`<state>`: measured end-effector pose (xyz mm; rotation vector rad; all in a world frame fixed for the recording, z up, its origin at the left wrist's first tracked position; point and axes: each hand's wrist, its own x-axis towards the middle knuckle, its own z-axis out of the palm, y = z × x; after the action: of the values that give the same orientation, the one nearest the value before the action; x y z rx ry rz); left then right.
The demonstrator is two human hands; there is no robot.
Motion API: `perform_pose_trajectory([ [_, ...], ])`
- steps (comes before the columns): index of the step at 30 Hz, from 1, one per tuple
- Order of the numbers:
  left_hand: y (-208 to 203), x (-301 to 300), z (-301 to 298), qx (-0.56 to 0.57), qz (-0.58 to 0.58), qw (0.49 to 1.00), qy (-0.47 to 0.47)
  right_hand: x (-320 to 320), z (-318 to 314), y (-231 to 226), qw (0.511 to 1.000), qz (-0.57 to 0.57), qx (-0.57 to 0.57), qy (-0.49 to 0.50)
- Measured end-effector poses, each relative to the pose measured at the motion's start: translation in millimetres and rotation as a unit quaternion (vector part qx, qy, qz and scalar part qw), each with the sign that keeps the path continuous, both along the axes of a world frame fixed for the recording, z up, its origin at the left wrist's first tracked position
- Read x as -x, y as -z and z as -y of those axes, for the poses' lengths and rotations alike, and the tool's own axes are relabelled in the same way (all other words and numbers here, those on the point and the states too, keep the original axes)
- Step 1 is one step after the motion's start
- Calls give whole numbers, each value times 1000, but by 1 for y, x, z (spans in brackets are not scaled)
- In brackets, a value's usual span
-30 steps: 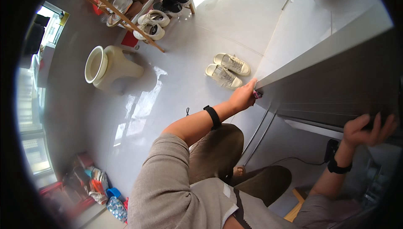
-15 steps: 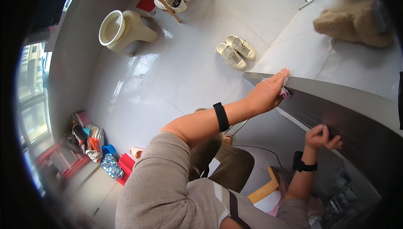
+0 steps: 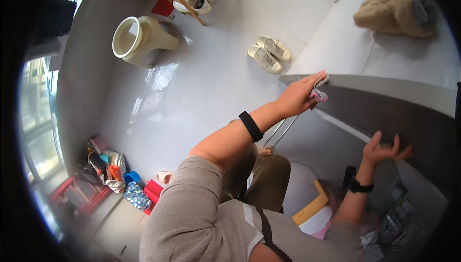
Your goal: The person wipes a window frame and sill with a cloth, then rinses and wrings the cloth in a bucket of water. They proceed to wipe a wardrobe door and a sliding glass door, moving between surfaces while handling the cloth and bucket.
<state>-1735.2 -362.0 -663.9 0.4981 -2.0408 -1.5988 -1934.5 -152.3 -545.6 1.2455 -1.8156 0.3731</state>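
Observation:
My left hand [image 3: 303,94] is closed on a bunched grey-and-pink cloth [image 3: 319,95]. It presses the cloth against the pale edge of a large dark panel [image 3: 384,106], close to the panel's corner. On the right, my right hand [image 3: 380,148] is raised beside the panel's dark face with its fingers spread and nothing in it. Whether its fingertips touch the panel I cannot tell. A black band circles each of my wrists.
A pair of pale sneakers [image 3: 269,54] lies on the floor beyond the panel's corner. Brown fuzzy slippers [image 3: 396,16] sit far right. A cream stool [image 3: 156,36] and a shoe rack [image 3: 185,5] stand far left. Bags and red containers [image 3: 152,192] crowd the near left.
My right hand has moved right along the panel, and its fingers have spread wider. My left hand, still gripping the cloth, has shifted slightly left and farther away. The whole view has tilted a little.

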Motion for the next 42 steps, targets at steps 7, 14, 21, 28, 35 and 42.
perform_pose_trajectory([
  [7, 5, -53, -2, -136, 11, 990, -40, -21, 6, -11, 986, 142, 19, -88],
  [14, 21, -125, 3, -154, 174, 966, -118, -19, 8, -14, 993, 90, -29, -75],
  [21, -18, -131, -2, -90, 142, 978, -121, -22, 4, -21, 990, 127, -41, -34],
  [28, -139, -95, 0, -148, 70, 984, -70, -62, -7, -62, 936, 342, -87, 0],
  [35, -301, -3, 12, 49, -175, 983, -18, -121, -29, -139, 867, 466, -178, -15],
  [42, -395, 80, -5, 191, -264, 941, -87, -157, -85, -188, 829, 535, -164, 15],
])
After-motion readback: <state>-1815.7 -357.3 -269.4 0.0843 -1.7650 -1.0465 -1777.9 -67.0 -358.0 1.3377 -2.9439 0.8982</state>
